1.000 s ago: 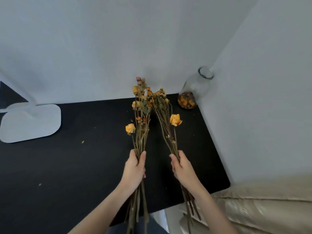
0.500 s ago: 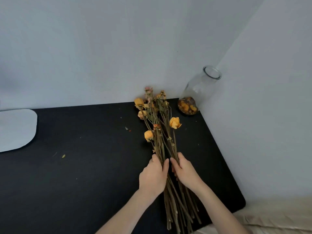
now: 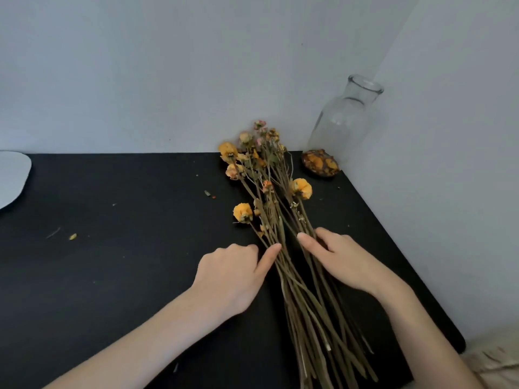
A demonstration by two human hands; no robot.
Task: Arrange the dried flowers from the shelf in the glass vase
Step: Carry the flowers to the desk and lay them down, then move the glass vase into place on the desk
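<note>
1. A bunch of dried flowers (image 3: 276,220) lies flat on a black tabletop (image 3: 112,262), its long axis running from the near edge at lower right up toward the far wall, heads pointing away from the person and slightly left.
2. The cut stem ends fan out toward the camera at the table's near edge; the orange and pink blooms cluster at the far end.
3. The left hand (image 3: 236,273) rests beside the stems, fingers loosely curled, thumb extended and touching the bunch, gripping nothing.
4. The right hand (image 3: 339,259) lies on the stems' right side, fingers curled over several of them.
5. A clear glass vase (image 3: 344,122) stands upright in the far right corner, dried petals at its base, just beyond the blooms.
</note>
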